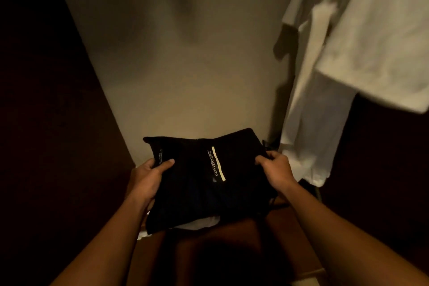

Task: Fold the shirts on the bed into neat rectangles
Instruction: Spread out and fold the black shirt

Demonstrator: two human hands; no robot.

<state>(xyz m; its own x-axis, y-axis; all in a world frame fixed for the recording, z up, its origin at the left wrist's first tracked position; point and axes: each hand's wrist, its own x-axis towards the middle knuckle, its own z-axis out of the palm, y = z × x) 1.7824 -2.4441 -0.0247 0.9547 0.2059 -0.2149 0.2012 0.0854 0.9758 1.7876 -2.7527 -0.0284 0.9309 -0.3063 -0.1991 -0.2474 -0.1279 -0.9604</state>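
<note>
A folded black shirt [199,176] with a pale stripe and white lettering is held flat in front of me, low in the middle of the view. My left hand [146,179] grips its left edge, thumb on top. My right hand [276,169] pinches its right edge, fingers curled round the cloth. A piece of white cloth [199,224] shows under the shirt's near edge. No bed is visible.
A beige wall [185,53] fills the space ahead. White garments [348,53] hang at the right, reaching down beside my right hand. A dark panel [46,123] stands at the left. Below the shirt lies a brown wooden surface [209,239].
</note>
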